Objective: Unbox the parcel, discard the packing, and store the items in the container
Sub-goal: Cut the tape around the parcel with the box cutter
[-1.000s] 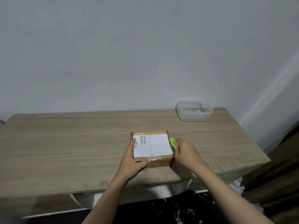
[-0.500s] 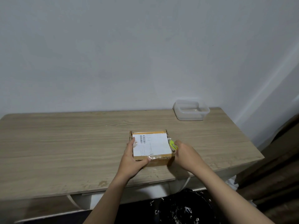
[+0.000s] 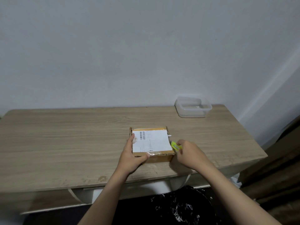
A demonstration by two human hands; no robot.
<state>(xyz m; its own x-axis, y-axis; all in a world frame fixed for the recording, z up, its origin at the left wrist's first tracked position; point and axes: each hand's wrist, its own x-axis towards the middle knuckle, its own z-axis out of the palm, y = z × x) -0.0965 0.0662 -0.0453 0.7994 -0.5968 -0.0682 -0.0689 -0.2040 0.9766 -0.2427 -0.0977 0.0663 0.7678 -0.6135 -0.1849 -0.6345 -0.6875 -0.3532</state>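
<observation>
A flat brown cardboard parcel (image 3: 152,144) with a white shipping label and clear tape lies on the wooden table (image 3: 65,143), near its front edge. My left hand (image 3: 132,155) clamps the parcel's near-left corner, fingers along the left side and thumb on the taped front edge. My right hand (image 3: 189,154) holds a small yellow-green cutter (image 3: 175,145) against the parcel's right side, toward the near end. A clear, empty-looking plastic container (image 3: 193,106) stands at the back right of the table, against the wall.
A plain wall rises right behind the table. A black bin bag (image 3: 178,207) sits on the floor below the table's front edge. Dark wooden furniture (image 3: 276,159) stands close to the table's right end.
My right hand has drawn the cutter along the parcel's right side toward me. My left hand keeps the same hold on the parcel.
</observation>
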